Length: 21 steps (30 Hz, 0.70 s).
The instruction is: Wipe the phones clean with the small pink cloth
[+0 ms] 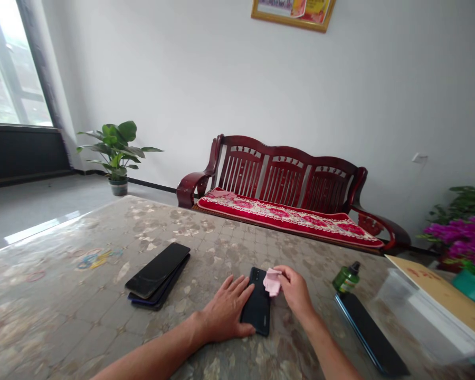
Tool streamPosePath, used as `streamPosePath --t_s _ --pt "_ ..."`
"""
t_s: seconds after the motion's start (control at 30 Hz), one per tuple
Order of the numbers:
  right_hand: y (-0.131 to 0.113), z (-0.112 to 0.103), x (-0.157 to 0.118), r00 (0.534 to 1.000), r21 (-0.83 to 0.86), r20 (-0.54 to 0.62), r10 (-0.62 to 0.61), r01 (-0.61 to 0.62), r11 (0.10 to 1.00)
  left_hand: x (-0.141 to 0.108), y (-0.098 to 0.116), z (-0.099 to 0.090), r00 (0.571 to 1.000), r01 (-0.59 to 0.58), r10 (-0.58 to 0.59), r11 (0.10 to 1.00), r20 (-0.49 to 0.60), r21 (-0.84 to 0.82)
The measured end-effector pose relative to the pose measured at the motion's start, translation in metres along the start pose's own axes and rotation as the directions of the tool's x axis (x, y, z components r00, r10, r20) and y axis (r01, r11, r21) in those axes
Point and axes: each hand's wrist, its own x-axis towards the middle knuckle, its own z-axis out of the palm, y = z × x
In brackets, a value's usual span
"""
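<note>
A dark smartphone [258, 309] lies back up on the table, its camera strip at the far end. My left hand [228, 311] rests flat against its left side, fingers stretched and thumb near the phone's lower corner. At the phone's upper right, my right hand [295, 290] pinches a small folded pink cloth [273, 282], which overlaps the phone's edge. Left of my hands is a stack of phones [159, 272], the top one black. Over on the right, more phones [374, 335] lie stacked near a green pump bottle [346, 278].
A patterned cover lies over the table [206, 237]. Coloured rubber bands [97, 258] are scattered at the left. A clear plastic box [415, 316] with a tan board [443, 295] stands at the right edge, near purple flowers [465, 240]. Behind is a wooden bench [285, 177].
</note>
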Motion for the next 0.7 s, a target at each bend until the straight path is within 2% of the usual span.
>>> streamPosePath --t_s 0.07,0.13,0.2,0.23,0.3,0.47,0.7 --pt "-0.008 -0.001 0.002 0.986 -0.058 -0.095 -0.135 0.130 0.990 0.000 0.001 -0.002 1.000 -0.003 0.003 1.000 0.012 0.001" --pt "-0.016 0.001 0.000 0.920 -0.174 -0.154 -0.359 0.333 0.927 0.000 0.002 -0.004 1.000 -0.003 0.003 1.000 0.006 0.001" --pt "-0.019 0.004 -0.007 0.837 -0.283 -0.115 -0.536 0.489 0.825 0.000 0.003 -0.005 1.000 -0.002 0.002 1.000 0.000 0.002" --pt "-0.020 0.007 -0.012 0.819 -0.307 -0.066 -0.570 0.526 0.793 0.001 0.003 -0.006 1.000 -0.002 0.002 1.000 0.000 0.002" --pt "-0.017 0.012 -0.024 0.820 -0.318 0.036 -0.572 0.552 0.771 0.001 0.004 -0.005 1.000 -0.001 0.001 1.000 0.006 0.003" --pt "-0.012 0.016 -0.047 0.833 -0.275 0.230 -0.503 0.552 0.787 0.001 0.002 -0.002 1.000 0.002 -0.002 1.000 0.008 0.019" --pt "-0.012 0.012 -0.053 0.824 -0.286 0.303 -0.478 0.557 0.780 0.001 0.001 0.001 1.000 -0.011 0.011 1.000 -0.007 0.015"
